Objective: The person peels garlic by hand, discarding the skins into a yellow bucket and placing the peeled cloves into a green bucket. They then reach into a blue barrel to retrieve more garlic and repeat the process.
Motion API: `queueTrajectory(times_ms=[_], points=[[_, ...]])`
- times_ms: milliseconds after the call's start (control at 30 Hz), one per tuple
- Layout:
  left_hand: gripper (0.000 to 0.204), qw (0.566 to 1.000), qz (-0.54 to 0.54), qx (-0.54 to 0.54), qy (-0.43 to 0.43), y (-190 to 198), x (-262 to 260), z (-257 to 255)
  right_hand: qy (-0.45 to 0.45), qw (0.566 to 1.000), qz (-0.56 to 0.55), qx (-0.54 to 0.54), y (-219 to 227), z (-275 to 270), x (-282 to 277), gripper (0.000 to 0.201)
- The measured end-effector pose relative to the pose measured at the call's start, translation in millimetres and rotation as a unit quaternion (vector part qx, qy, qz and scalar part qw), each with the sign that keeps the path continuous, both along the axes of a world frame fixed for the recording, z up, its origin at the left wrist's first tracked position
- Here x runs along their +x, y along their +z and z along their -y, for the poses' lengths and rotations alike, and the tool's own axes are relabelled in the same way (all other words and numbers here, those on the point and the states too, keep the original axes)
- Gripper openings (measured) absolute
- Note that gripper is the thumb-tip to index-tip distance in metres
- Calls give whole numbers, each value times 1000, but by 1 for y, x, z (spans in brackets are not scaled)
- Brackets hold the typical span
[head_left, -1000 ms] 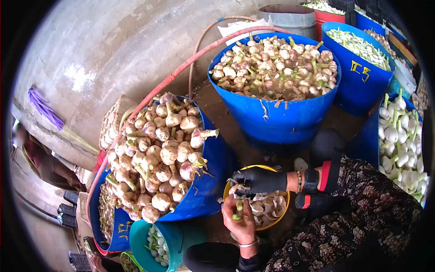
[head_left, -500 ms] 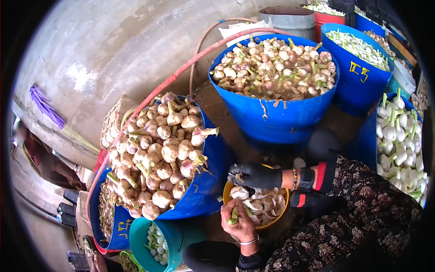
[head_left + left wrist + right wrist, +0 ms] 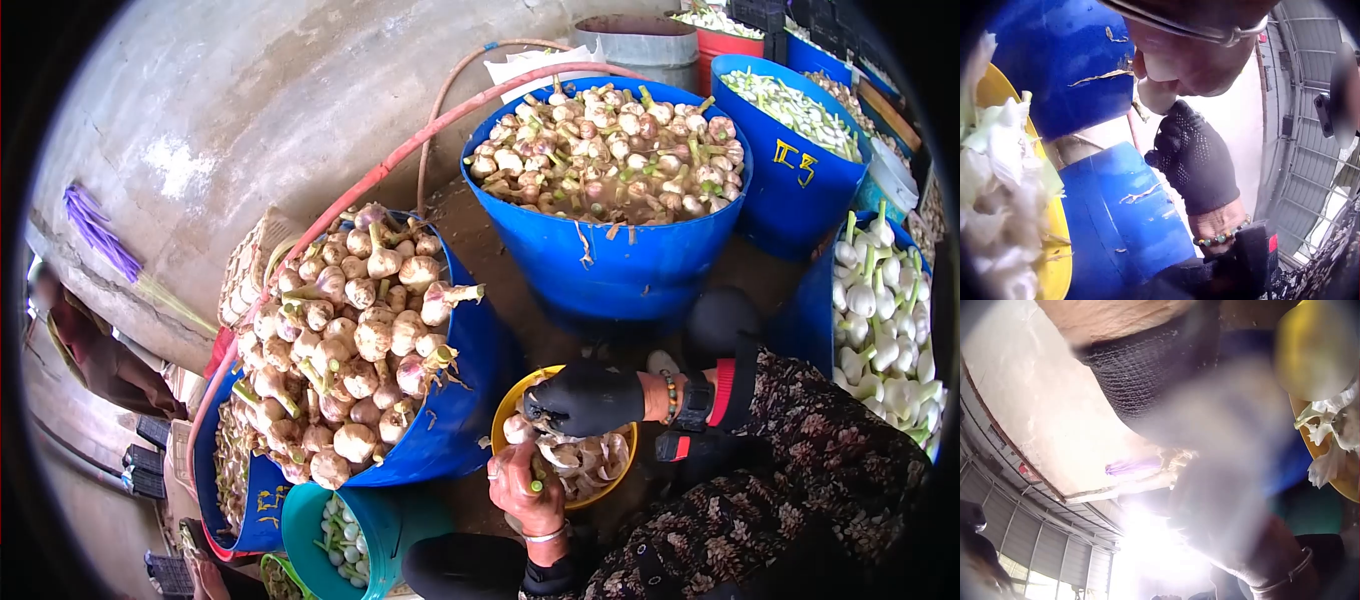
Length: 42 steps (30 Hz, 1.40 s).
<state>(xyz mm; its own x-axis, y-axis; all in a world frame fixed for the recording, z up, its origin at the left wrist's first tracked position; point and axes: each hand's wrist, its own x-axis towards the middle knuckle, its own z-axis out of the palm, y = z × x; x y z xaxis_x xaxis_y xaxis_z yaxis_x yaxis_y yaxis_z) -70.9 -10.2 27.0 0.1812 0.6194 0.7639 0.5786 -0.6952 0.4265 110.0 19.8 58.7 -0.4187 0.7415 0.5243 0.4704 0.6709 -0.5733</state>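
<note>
My bare left hand (image 3: 525,482), a bangle on its wrist, grips a garlic bulb (image 3: 518,430) by its green stem (image 3: 535,486) over a yellow bowl (image 3: 509,408). My right hand (image 3: 585,400) wears a black glove, and its curled fingertips pinch at the top of the same bulb. In the left wrist view the pale bulb (image 3: 1157,94) sits under my left hand, with the gloved right hand (image 3: 1194,159) touching it from below. The right wrist view is mostly blur: black glove (image 3: 1141,375) up close, bowl edge (image 3: 1322,472) at right.
White garlic peels (image 3: 590,458) fill the yellow bowl. Blue tubs of garlic surround me: one heaped at left (image 3: 470,420), one behind (image 3: 620,260), white peeled bulbs at right (image 3: 880,320). A teal bucket (image 3: 400,520) stands below. A red hose (image 3: 400,155) crosses the concrete floor.
The gloved right hand has shifted slightly right and down onto the bulb. The left hand has turned the bulb, so the stem end now points more to the right.
</note>
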Motion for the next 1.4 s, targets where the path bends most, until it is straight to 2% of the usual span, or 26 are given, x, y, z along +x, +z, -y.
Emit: queueTrajectory(times_ms=[167, 267, 333, 400, 433, 467, 533, 567, 600, 667, 700, 833, 933, 1000, 1033, 1067, 1133, 1167, 1200, 1267, 1300, 1333, 1400], points=[[27, 1000, -8, 19, -20, -1, -7, 4, -33, 998, 52, 24, 4, -2, 0, 12], [28, 999, -12, 19, -38, 6, -9, 10, -60, 998, 30, -4, 17, -11, 6, 9], [32, 998, -10, 0, -69, 15, -7, 17, -89, 996, 9, 19, -1, -24, 6, 6], [35, 998, -4, 4, -67, 15, -7, 18, -38, 989, 143, -22, -7, -28, 12, 9], [34, 998, -2, -3, -56, 15, -8, 17, 1, 992, 130, -9, -12, -26, 11, 18], [34, 999, 0, -11, -43, 15, -11, 16, 7, 992, 129, -6, -16, -25, 12, 18], [27, 1000, 6, -22, -16, 11, -13, 14, 18, 1000, 20, 3, 9, -5, 9, 25], [21, 999, 10, -32, 2, 10, -14, 13, -9, 999, 44, 18, 24, 6, 7, 22], [21, 999, 9, -31, -1, 9, -12, 12, -11, 999, 42, 19, 26, 9, 6, 22], [25, 999, 5, -37, 3, 8, -5, 12, -15, 990, 121, 69, 25, 18, 5, 18], [25, 999, 3, -38, -2, 9, -3, 12, -11, 987, 89, 131, 17, 12, 3, 16], [32, 998, -41, -33, -31, 13, -3, 10, -13, 979, 139, 150, 6, 9, 7, 18], [35, 995, -69, -32, -58, 20, -7, 12, -29, 984, 129, 121, 6, 6, 9, 17], [36, 993, -82, -28, -78, 24, -7, 17, -50, 996, 57, 45, 4, -2, 13, 16], [34, 993, -73, -18, -88, 26, -6, 20, -69, 996, 63, -9, 8, -2, 13, 15], [32, 993, -64, -7, -98, 29, -6, 23, -71, 996, 61, -7, 8, -3, 12, 15], [26, 993, -51, 2, -105, 36, -4, 28, -110, 982, 137, -75, 1, -10, 12, 13], [25, 994, -22, 12, -107, 41, -3, 32, -110, 982, 138, -73, -22, -15, 10, 13], [23, 994, 6, 24, -107, 44, -3, 34, -79, 971, 197, -108, -56, -19, 7, 13], [17, 996, 19, 24, -86, 47, -8, 35, 9, 929, 348, -128, -49, -8, 3, 19], [13, 987, 127, -64, -71, 47, -11, 34, 15, 951, 294, -90, -54, -6, 2, 19], [9, 959, 235, -151, -52, 45, -15, 34, 24, 969, 239, -54, -61, -4, 1, 20], [13, 853, 428, -281, -98, 44, -30, 28, -28, 987, 158, -25, -31, -2, -5, 21]])
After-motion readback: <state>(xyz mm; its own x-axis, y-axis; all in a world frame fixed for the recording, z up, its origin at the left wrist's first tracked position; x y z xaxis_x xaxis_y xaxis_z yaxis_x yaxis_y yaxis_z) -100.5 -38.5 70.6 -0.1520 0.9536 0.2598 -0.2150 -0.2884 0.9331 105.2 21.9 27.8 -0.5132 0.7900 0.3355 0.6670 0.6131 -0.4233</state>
